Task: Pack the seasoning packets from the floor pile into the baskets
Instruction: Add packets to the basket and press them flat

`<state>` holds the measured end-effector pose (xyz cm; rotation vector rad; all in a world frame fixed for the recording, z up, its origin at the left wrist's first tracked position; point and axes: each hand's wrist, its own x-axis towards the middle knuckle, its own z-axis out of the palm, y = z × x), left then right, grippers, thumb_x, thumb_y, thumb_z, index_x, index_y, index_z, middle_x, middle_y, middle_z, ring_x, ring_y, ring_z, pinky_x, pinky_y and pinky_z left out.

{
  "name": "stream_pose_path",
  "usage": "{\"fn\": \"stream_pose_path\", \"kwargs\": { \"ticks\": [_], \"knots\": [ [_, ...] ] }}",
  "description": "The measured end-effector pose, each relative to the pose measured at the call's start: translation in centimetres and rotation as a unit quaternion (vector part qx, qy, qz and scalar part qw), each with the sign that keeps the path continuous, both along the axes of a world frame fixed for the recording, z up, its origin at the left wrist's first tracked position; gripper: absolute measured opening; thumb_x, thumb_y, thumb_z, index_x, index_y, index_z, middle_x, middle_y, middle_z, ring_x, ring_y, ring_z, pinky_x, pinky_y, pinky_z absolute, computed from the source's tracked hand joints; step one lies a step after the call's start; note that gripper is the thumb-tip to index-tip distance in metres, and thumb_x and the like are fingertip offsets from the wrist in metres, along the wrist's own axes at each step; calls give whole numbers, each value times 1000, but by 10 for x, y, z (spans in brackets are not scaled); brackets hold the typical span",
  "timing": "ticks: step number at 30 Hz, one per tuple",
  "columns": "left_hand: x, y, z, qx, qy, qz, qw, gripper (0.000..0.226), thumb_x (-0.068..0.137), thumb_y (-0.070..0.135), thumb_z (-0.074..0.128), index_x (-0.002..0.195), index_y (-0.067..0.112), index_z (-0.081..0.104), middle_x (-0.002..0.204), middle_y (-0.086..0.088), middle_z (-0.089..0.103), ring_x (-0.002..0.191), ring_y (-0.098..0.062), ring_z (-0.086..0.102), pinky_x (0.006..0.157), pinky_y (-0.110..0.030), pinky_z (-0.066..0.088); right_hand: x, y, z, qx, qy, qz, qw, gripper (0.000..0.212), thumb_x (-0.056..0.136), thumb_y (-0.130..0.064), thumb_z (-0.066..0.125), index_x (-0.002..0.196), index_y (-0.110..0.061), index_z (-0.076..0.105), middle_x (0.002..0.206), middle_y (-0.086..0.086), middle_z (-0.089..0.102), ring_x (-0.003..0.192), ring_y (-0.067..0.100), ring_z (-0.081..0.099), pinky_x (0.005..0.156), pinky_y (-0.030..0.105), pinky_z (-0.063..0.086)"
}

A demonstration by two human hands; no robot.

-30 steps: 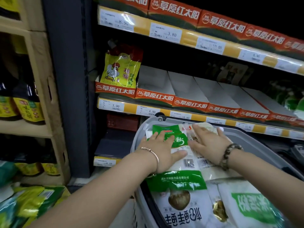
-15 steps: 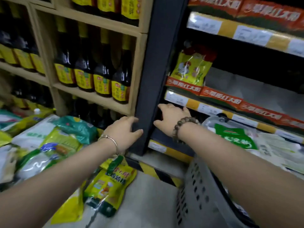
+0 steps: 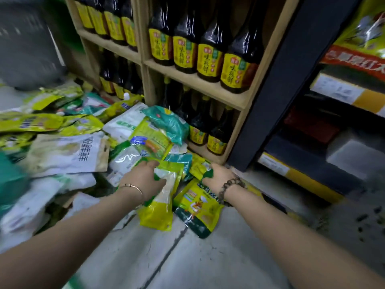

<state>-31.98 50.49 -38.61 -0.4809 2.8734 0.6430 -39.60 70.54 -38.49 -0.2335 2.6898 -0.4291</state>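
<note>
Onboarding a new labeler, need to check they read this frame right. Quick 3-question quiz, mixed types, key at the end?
1. True or false: the left hand grips a yellow packet with a clear window.
2. Which wrist wears the dark bead bracelet? A) left B) right
3. Fill in: the wooden shelf behind the pile holds dark ___ with yellow labels.

Key: 1 true; 2 B; 3 bottles.
</note>
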Motion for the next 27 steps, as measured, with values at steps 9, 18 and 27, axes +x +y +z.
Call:
{"fn": "stream_pose_path", "kwargs": {
  "ticks": [9,18,27],
  "knots": [
    [10,-29,-54,7,-20,56,998,57,86,51,56,133,20,46,130,-9,51,112,-27,54,92,-35,46,10,-81,-110,-159,-178,-122,963,45,79,-29,68,117,-11,50,110,10,59,104,27,58,76,30,46],
    [12,-40,-76,79,34,124,988,35,83,33,65,115,19,60,112,-3,62,92,-19,58,79,-29,46,20,-100,-146,-321,-224,-249,886,58,65,-25,83,112,-8,55,113,8,64,100,25,60,90,38,48],
    [9,-47,-90,240,104,442,858,61,77,27,73,127,5,45,127,-16,51,115,-32,49,96,-37,40,18,-51,-133,-352,-134,-283,882,38,72,-21,78,97,-10,53,102,7,62,91,24,59,78,37,48]
  ]
}}
